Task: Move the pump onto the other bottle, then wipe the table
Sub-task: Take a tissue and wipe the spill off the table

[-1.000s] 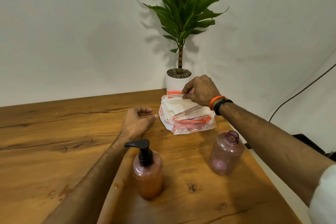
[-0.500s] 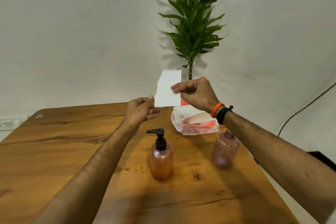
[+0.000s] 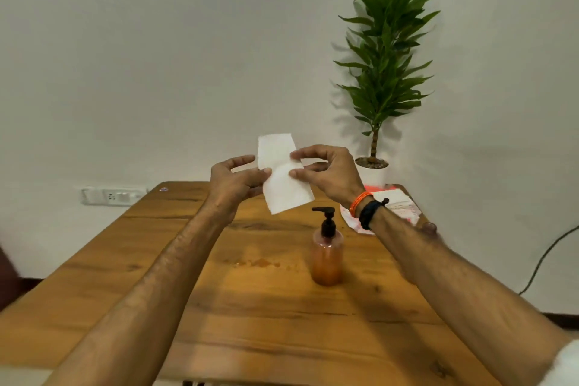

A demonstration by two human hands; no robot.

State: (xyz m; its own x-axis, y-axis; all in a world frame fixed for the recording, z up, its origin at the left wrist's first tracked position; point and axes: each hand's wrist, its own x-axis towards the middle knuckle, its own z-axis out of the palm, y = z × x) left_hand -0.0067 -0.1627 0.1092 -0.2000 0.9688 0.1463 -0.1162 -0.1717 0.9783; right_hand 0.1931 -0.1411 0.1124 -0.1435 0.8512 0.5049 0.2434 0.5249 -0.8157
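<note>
Plain white wall behind, long brown wooden table [image 3: 131, 263] below. On the far left, one white wall socket [image 3: 109, 196]. Then left hand [image 3: 233, 182], fingers half curled, thumb and fingers pinching the left edge of one thin white paper tissue [image 3: 283, 177]. Tissue held up in the air, long way up and down, tipped a bit. Down below it, one small orange wet patch [image 3: 258, 262] on the wood, nearer the left arm. Then right hand [image 3: 329, 174], pinching the tissue's right edge. One orange bottle with a black pump [image 3: 326, 247], upright. One open tissue pack [image 3: 398, 207]. Other bottle [image 3: 429, 228] mostly hidden behind the right arm. One green plant in a white pot [image 3: 374, 171].
</note>
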